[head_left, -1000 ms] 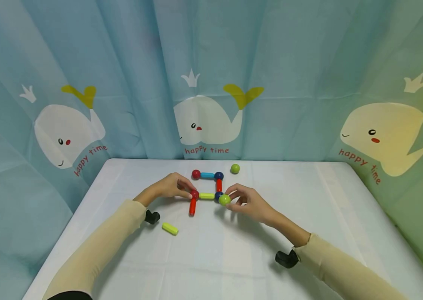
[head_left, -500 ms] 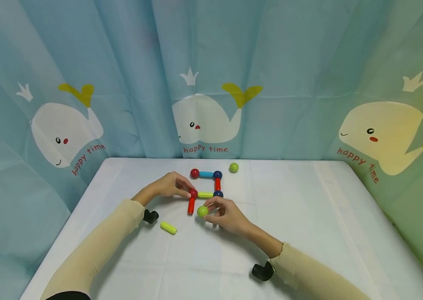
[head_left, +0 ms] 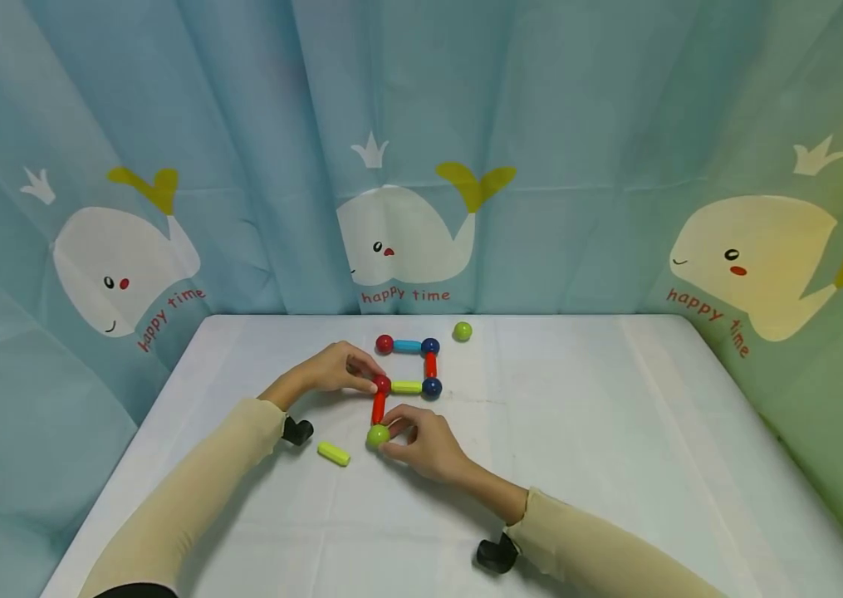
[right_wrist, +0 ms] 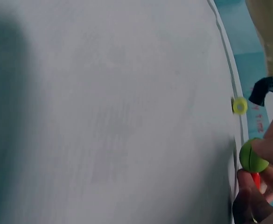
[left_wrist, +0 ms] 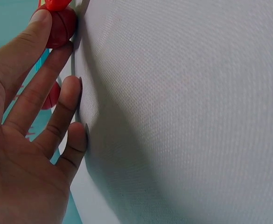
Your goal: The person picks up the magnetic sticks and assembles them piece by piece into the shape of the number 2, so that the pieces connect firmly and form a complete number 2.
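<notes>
My left hand (head_left: 337, 368) pinches a red ball (head_left: 382, 384) between thumb and fingers; the left wrist view shows the thumb on this ball (left_wrist: 61, 29). From it a red rod (head_left: 379, 407) points toward me. At that rod's near end my right hand (head_left: 424, 440) pinches a green ball (head_left: 379, 436), which in the right wrist view is the grooved green ball (right_wrist: 253, 156). A yellow-green rod (head_left: 407, 387) links the red ball to a dark blue ball (head_left: 432, 388). Another red rod (head_left: 431, 365), dark blue ball (head_left: 430, 346), light blue rod (head_left: 408, 346) and red ball (head_left: 384, 344) continue the chain.
A loose yellow-green rod (head_left: 334, 453) lies on the white table (head_left: 578, 399) near my left wrist. A second green ball (head_left: 462, 331) sits near the table's back edge. A blue-green whale-print curtain (head_left: 578, 166) hangs behind and at both sides.
My right hand has carried the green ball left and toward me, from beside the near dark blue ball to the red rod's end. My left hand keeps its hold on the red ball.
</notes>
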Demonstrator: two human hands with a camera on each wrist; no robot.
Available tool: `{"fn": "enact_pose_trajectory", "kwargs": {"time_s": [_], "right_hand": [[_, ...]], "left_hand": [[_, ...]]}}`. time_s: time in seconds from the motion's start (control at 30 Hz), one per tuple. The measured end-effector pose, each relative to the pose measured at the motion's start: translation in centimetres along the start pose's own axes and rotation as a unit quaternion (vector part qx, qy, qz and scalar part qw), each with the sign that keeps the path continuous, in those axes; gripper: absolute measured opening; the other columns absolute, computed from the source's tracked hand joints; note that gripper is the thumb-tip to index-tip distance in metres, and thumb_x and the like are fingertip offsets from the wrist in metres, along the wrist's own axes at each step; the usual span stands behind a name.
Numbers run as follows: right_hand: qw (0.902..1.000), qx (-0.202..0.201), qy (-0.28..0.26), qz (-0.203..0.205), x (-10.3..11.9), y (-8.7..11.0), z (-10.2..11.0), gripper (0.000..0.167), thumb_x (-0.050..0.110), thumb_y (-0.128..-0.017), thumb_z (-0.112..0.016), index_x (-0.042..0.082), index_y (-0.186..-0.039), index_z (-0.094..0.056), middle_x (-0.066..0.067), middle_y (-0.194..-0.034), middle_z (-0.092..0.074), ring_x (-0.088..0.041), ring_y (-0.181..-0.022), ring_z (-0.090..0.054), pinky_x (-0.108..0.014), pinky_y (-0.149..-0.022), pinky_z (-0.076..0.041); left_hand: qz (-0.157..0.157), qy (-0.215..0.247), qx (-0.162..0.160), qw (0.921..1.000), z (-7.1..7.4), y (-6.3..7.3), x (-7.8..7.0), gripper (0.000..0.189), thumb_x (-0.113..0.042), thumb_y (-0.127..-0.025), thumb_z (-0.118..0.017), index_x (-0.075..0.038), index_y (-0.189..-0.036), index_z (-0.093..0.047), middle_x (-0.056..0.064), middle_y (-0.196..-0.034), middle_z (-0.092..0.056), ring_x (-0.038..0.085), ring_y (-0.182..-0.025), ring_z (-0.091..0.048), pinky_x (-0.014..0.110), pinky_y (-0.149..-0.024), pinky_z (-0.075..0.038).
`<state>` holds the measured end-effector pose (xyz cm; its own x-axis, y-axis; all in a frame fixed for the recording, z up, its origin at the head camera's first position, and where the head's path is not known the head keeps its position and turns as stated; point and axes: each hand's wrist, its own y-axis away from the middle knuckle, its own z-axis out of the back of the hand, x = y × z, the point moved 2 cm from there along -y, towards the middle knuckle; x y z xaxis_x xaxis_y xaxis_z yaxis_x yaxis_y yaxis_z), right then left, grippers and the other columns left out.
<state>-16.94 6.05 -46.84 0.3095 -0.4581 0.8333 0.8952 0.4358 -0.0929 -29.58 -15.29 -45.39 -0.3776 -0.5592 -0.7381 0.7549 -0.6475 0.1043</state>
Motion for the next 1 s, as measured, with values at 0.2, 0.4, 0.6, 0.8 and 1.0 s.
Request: {"fn": "enact_pose_trajectory", "kwargs": {"time_s": [0.2, 0.4, 0.6, 0.8, 1.0], "right_hand": [[0.9998, -0.012, 0.004, -0.014, 0.23, -0.10, -0.34, 0.023, 0.015, -0.088, -0.082, 0.015, -0.109, -0.072, 0.002, -0.095, -0.076, -0.017, -0.081, -0.060, -0.025, -0.069, -0.047], [0.9996, -0.016, 0.001, -0.024, 0.31, -0.32, -0.41, 0.024, 0.015, -0.087, -0.083, 0.015, -0.108, -0.072, 0.001, -0.095, -0.076, -0.018, -0.083, -0.061, -0.026, -0.070, -0.047], [0.9996, -0.015, -0.004, -0.026, 0.31, -0.40, -0.49, 0.024, 0.014, -0.087, -0.083, 0.013, -0.107, -0.071, -0.001, -0.095, -0.077, -0.020, -0.084, -0.061, -0.026, -0.069, -0.046], [0.9996, -0.014, -0.002, -0.024, 0.26, -0.45, -0.50, 0.024, 0.014, -0.087, -0.083, 0.012, -0.107, -0.071, -0.002, -0.096, -0.076, -0.020, -0.085, -0.061, -0.026, -0.069, -0.046], [0.9994, -0.011, 0.000, -0.033, 0.35, -0.37, -0.54, 0.025, 0.014, -0.087, -0.083, 0.014, -0.108, -0.071, 0.000, -0.096, -0.076, -0.019, -0.085, -0.061, -0.025, -0.069, -0.047]], "left_hand": [[-0.007, 0.008, 0.001, 0.9999, -0.08, -0.12, 0.11, 0.027, -0.021, -0.090, -0.082, -0.011, -0.116, -0.078, 0.000, -0.107, -0.076, 0.014, -0.088, -0.066, 0.033, -0.085, -0.053], [-0.003, 0.017, -0.002, 0.9999, -0.09, -0.07, 0.23, 0.026, -0.019, -0.090, -0.081, -0.011, -0.115, -0.079, 0.000, -0.106, -0.076, 0.015, -0.088, -0.065, 0.031, -0.083, -0.054], [0.001, 0.013, -0.003, 0.9999, -0.03, -0.04, 0.15, 0.026, -0.019, -0.090, -0.082, -0.011, -0.115, -0.078, 0.000, -0.106, -0.076, 0.015, -0.088, -0.065, 0.030, -0.080, -0.052], [-0.001, 0.008, -0.004, 1.0000, 0.01, 0.06, -0.18, 0.026, -0.018, -0.090, -0.081, -0.010, -0.115, -0.078, 0.000, -0.106, -0.076, 0.014, -0.087, -0.065, 0.030, -0.080, -0.052], [0.001, 0.000, -0.004, 1.0000, -0.07, 0.13, -0.27, 0.027, -0.019, -0.090, -0.081, -0.010, -0.115, -0.078, 0.000, -0.107, -0.076, 0.014, -0.087, -0.064, 0.030, -0.081, -0.052]]}}
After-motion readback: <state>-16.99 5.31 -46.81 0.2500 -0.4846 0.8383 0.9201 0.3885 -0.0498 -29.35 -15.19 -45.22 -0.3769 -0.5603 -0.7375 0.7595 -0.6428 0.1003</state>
